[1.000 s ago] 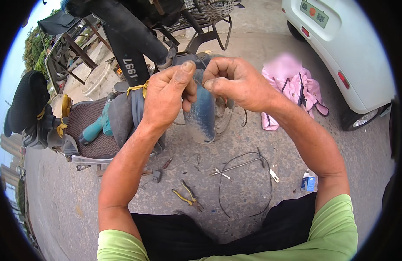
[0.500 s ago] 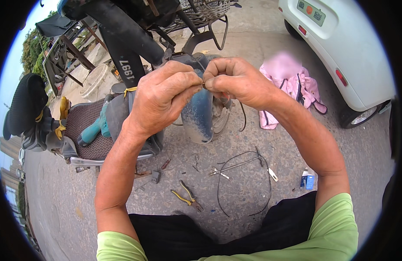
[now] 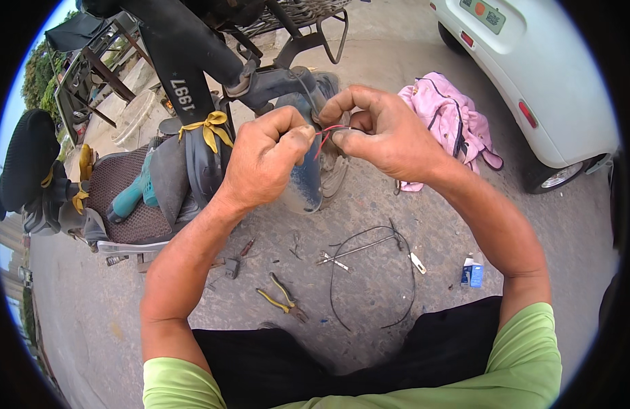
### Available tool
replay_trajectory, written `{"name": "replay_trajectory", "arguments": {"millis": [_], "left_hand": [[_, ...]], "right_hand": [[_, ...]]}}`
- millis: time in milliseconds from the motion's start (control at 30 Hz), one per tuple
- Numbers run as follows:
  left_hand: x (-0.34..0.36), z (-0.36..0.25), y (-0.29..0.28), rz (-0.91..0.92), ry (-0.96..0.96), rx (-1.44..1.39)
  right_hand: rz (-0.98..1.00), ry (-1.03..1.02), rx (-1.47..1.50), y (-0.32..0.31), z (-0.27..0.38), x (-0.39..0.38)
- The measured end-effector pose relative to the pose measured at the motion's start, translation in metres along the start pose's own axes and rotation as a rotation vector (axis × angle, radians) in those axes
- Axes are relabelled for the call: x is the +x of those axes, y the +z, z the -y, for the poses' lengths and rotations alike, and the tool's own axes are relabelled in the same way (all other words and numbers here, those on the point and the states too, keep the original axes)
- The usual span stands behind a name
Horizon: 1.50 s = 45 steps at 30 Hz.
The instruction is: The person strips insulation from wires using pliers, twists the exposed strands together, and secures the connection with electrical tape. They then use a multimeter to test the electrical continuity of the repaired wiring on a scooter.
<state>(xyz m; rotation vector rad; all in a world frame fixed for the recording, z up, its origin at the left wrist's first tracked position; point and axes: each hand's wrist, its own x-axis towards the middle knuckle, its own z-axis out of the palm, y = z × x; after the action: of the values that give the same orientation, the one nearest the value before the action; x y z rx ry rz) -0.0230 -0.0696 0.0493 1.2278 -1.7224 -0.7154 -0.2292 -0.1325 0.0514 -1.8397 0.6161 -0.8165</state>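
Observation:
Thin red wire point(image 3: 322, 140) crosses the small gap between my hands, with a dark strand beside it toward the right fingers. My left hand point(image 3: 268, 155) pinches one end between thumb and forefinger. The thumb and forefinger of my right hand point(image 3: 390, 133) are closed on the other end, its other fingers curled. Just behind and below the hands is the scuffed blue front mudguard point(image 3: 308, 183) of a dark vehicle. Where the wire's ends lie inside my fingers is hidden.
On the ground lie yellow-handled pliers point(image 3: 282, 297), a looped black cable point(image 3: 332, 286), a wrench point(image 3: 337, 262) and a small blue box point(image 3: 472, 273). A teal power tool point(image 3: 132, 191) rests on the mesh footboard at left. Pink cloth point(image 3: 446, 112) lies near a white car point(image 3: 533, 82).
My hands have drawn slightly apart, and the red wire between them now shows clearly. The whole view has shifted a little, with the ground objects sitting further left and up.

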Motion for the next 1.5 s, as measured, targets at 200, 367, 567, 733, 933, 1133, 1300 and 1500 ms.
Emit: {"name": "replay_trajectory", "arguments": {"millis": [200, 367, 567, 733, 933, 1133, 1300, 1500], "left_hand": [[0.006, -0.004, 0.016, 0.079, -0.054, -0.103], [0.008, -0.006, 0.027, 0.138, -0.096, -0.169], [0.017, 0.008, 0.031, 0.195, -0.162, -0.200], [0.023, 0.013, 0.046, 0.229, -0.345, -0.248], [0.030, 0.017, 0.054, 0.152, -0.393, -0.481], [0.030, 0.024, 0.054, 0.164, -0.257, -0.575], [0.030, 0.022, 0.048, 0.163, -0.257, -0.594], [0.029, 0.013, 0.034, 0.146, -0.261, -0.484]], "right_hand": [[-0.042, 0.037, -0.065, -0.012, -0.003, -0.016], [-0.012, 0.088, 0.024, -0.017, -0.014, -0.021], [0.024, 0.217, 0.109, -0.025, -0.019, -0.033], [0.037, 0.244, 0.180, -0.027, -0.027, -0.044], [0.027, 0.273, 0.249, -0.029, -0.028, -0.049], [0.042, 0.317, 0.317, -0.027, -0.035, -0.046], [0.009, 0.321, 0.384, -0.021, -0.028, -0.044], [-0.026, 0.207, 0.381, -0.021, -0.030, -0.040]]}}
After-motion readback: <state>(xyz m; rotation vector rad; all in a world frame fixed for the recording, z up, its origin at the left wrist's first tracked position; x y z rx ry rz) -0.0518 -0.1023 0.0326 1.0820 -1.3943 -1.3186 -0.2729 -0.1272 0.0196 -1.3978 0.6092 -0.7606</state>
